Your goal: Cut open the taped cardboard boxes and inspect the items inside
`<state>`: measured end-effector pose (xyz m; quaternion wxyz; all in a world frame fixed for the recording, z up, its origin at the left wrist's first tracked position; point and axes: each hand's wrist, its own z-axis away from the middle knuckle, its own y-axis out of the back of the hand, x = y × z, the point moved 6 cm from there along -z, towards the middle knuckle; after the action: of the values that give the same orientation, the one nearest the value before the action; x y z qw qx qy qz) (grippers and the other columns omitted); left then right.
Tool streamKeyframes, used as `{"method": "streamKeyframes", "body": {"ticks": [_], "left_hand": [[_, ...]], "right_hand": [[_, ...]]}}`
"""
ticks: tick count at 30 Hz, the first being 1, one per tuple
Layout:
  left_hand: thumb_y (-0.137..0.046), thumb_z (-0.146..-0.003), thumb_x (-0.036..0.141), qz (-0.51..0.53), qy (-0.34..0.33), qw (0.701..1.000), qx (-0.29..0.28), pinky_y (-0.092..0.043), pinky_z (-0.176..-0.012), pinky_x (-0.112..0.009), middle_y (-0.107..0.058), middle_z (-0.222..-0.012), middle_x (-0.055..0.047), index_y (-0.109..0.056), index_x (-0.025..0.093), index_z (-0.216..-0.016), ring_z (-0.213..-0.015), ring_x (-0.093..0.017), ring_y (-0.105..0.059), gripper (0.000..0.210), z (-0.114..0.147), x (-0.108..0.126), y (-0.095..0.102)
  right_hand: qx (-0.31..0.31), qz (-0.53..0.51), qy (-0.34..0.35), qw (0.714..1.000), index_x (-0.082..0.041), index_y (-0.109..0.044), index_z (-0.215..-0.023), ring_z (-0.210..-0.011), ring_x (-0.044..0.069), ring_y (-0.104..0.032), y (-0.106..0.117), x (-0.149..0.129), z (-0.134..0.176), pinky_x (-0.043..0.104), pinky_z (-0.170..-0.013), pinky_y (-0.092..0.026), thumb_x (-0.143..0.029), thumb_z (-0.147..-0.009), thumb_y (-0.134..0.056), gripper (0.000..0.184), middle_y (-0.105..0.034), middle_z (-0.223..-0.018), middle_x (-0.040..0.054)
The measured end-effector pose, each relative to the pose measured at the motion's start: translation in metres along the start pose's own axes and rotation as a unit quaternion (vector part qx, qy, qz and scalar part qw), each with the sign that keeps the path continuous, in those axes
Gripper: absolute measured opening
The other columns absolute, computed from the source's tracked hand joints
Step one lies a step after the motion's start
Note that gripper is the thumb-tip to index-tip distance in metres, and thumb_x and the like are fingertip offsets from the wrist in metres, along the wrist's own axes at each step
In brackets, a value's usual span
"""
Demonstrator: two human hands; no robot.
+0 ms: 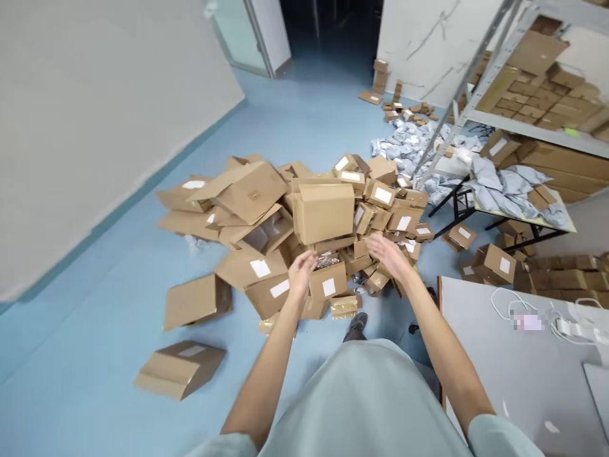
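A plain brown cardboard box [328, 212] is just beyond my two hands, over the middle of a heap of cartons. Whether it rests on the heap or is in the air I cannot tell. My left hand [302, 271] is below the box's left lower corner, fingers loosely bent and apart, with nothing visible in them. To the right, my right hand [386, 251] is open, its fingers stretched toward the box. A gap shows between that hand and the box. Under my left hand lies an open labelled carton [328, 285] with shiny wrapping near its top.
Two cartons lie apart on the blue floor at left, one of them a box [195, 301]. At right are a grey desk [476, 355] with white cables, a low table [568, 219] bearing grey mailer bags, and a metal shelf [533, 127]. More mailer bags [404, 139] cover the floor behind.
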<state>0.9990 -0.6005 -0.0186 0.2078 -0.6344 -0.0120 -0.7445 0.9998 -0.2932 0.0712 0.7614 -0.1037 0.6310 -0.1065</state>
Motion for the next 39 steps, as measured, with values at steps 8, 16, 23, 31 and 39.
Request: {"method": "streamKeyframes", "body": {"ticks": [8,16,23,31,39], "left_hand": [[-0.094,-0.061,0.056,-0.118,0.081,0.963,-0.228,-0.059,-0.113,-0.054,-0.086,-0.109,-0.015,-0.078,0.019,-0.106,-0.108,-0.033,-0.083,0.06,0.06,-0.102,-0.125],[-0.098,-0.053,0.057,-0.253,0.105,0.799,-0.535,-0.061,-0.111,-0.059,-0.086,-0.1,-0.015,-0.078,0.02,-0.103,-0.103,-0.037,-0.084,0.066,0.17,-0.166,-0.283],[-0.096,-0.064,0.062,-0.314,0.089,0.594,-0.735,-0.057,-0.12,-0.059,-0.084,-0.114,-0.015,-0.077,0.019,-0.116,-0.116,-0.035,-0.082,0.07,0.366,-0.23,-0.383],[-0.097,-0.07,0.057,-0.308,0.103,0.438,-0.838,-0.054,-0.123,-0.058,-0.084,-0.124,-0.018,-0.079,0.018,-0.122,-0.125,-0.036,-0.08,0.067,0.609,-0.27,-0.361],[-0.095,-0.083,0.042,-0.332,0.139,0.319,-0.877,-0.044,-0.134,-0.052,-0.065,-0.165,-0.021,-0.077,0.02,-0.139,-0.156,-0.037,-0.061,0.063,0.817,-0.339,-0.296]], "right_hand": [[0.262,-0.103,-0.022,0.959,-0.023,-0.084,-0.118,-0.125,0.036,-0.082,0.151,0.098,0.177,0.063,-0.128,-0.048,-0.074,-0.069,-0.097,0.072,-0.087,-0.127,0.0174],[0.55,-0.269,0.102,0.784,-0.027,-0.086,-0.116,-0.117,0.034,-0.084,0.206,0.165,0.391,0.053,-0.12,-0.057,-0.071,-0.073,-0.096,0.062,-0.087,-0.125,0.0146],[0.724,-0.354,0.227,0.547,-0.023,-0.082,-0.12,-0.123,0.033,-0.082,0.182,0.228,0.579,0.05,-0.121,-0.054,-0.063,-0.078,-0.095,0.06,-0.085,-0.132,0.0163],[0.851,-0.281,0.176,0.407,-0.026,-0.082,-0.124,-0.132,0.039,-0.077,0.156,0.316,0.735,0.054,-0.11,-0.061,-0.075,-0.074,-0.092,0.072,-0.083,-0.134,0.0182],[0.933,-0.162,0.098,0.307,-0.018,-0.064,-0.156,-0.153,0.041,-0.061,0.25,0.358,0.902,0.055,-0.123,-0.053,-0.09,-0.075,-0.076,0.109,-0.061,-0.167,0.0244]]}}
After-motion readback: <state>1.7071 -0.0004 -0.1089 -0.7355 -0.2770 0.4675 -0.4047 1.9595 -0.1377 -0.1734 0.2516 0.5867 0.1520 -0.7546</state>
